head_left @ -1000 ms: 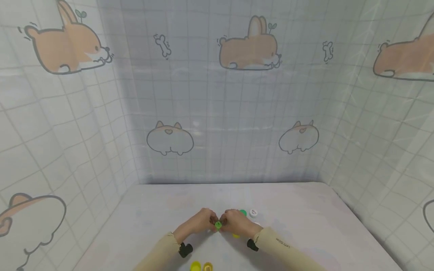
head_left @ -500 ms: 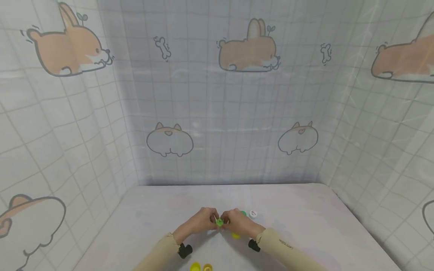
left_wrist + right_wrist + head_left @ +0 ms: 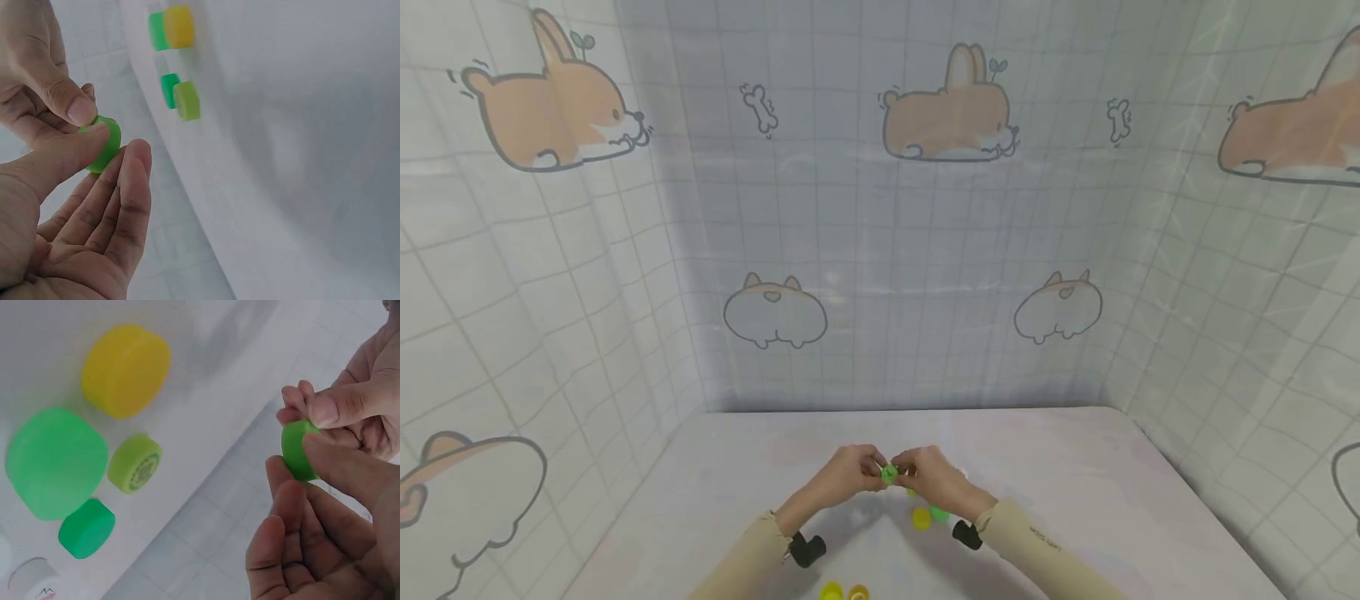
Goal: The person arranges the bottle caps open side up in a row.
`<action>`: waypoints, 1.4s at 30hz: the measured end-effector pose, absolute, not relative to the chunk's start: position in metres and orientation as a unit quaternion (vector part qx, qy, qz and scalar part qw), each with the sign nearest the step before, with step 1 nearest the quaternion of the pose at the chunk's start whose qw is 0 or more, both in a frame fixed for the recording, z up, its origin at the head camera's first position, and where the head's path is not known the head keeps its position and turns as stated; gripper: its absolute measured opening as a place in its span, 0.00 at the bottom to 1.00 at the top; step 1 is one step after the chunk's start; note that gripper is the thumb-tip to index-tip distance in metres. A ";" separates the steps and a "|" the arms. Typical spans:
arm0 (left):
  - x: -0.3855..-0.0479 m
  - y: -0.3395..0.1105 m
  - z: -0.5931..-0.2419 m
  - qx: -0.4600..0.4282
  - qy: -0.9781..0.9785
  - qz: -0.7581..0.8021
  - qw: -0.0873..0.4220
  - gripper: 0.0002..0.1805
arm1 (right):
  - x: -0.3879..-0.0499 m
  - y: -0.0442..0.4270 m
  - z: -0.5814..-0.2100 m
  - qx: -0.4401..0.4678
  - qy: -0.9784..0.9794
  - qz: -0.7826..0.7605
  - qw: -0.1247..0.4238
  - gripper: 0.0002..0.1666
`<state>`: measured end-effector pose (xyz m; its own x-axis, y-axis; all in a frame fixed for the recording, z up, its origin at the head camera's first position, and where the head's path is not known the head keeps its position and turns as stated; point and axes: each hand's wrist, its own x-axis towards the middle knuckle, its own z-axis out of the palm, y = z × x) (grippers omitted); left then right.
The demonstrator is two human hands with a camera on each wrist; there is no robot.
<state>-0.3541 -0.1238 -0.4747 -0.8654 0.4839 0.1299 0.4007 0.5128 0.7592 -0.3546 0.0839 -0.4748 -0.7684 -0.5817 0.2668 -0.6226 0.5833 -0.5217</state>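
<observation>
**Green cap (image 3: 889, 474) farther forward now, pinched by left hand (image 3: 852, 468) and right hand (image 3: 931, 473)**

Head view: compared with the earlier pictures, moved farther forward over the table (image 3: 737, 467), with both hands together around the green cap. Come into sight through this move, just below the right hand: a light green cap (image 3: 939, 514), close beside the yellow cap (image 3: 921, 518). Remaining near the lower edge, well apart from the hands: a yellow lid (image 3: 831, 592) and a gold lid (image 3: 858, 593). Meaning for the work, as a judgement: only a shift of place, without release; still busy with the same cap, not yet set down.

Left wrist view: held in the left hand between thumb and fingertips, with the other fingers lightly bent and not clenched. Touching the upper edge of the green cap too: the thumb of the right hand. Looks lifted off the table, with no support except the fingers.

Right wrist view: gripped likewise by the right hand, with thumb on one side, finger opposite, and remaining fingers loosely curved. On the table, apart from the held cap: a lime cap (image 3: 135, 463) with round print, a dark green cap (image 3: 87, 529), and, partly cut by the border, a white cap (image 3: 32, 580). Cannot tell about the light green and dark green caps: touching or only near.
</observation>
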 end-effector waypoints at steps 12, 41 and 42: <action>-0.356 -0.127 -0.470 0.255 0.835 0.486 0.044 0.08 | -0.354 0.088 -0.469 0.351 -0.859 0.362 0.088 0.10; -0.352 -0.122 -0.478 0.251 0.860 0.444 0.037 0.12 | -0.351 0.083 -0.475 0.316 -0.890 0.322 0.059 0.12; -0.352 -0.122 -0.478 0.250 0.862 0.440 0.038 0.12 | -0.350 0.083 -0.475 0.313 -0.893 0.317 0.061 0.12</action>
